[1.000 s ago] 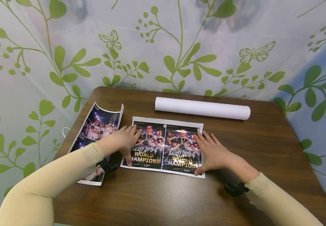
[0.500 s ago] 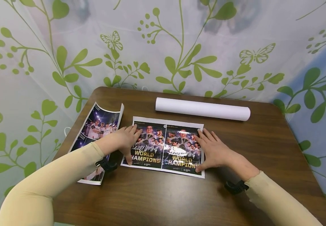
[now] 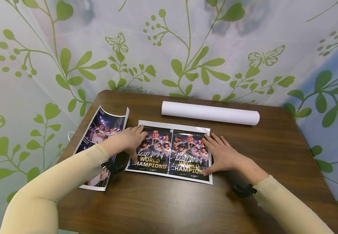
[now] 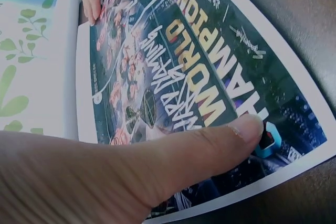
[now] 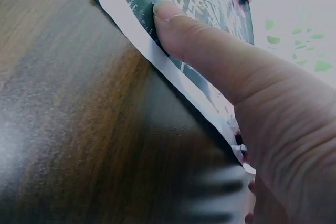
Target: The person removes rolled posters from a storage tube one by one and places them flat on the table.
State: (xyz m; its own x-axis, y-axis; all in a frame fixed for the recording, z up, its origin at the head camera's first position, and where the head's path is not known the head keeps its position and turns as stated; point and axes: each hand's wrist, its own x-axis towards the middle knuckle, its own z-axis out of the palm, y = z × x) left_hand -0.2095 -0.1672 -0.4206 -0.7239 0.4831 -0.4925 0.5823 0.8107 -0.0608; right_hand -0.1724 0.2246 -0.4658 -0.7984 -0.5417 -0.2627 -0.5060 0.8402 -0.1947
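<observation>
A printed poster sheet [image 3: 170,167] lies on the table with two identical pictures side by side, lettered WORLD CHAMPIONS and bordered in white. My left hand [image 3: 131,141] rests on its left edge, fingers spread. In the left wrist view the left thumb [image 4: 210,148] lies straight across the lettering. On the sheet's right edge rests my right hand [image 3: 226,157], its fingers straight and apart. The right wrist view has the right thumb [image 5: 194,38] touching the print near a corner, where the sheet's white border [image 5: 163,64] shows.
Behind the sheet a white paper roll [image 3: 210,112] lies lengthwise on the brown wooden table [image 3: 169,208]. A second printed sheet [image 3: 106,126], curling at its right edge, lies left, partly under the left forearm. A leaf-patterned curtain [image 3: 169,42] hangs behind the table.
My left thumb has slid up slightly from the sheet's lower edge, and the right thumb has shifted up a little too. The sheet stays nearly in place.
</observation>
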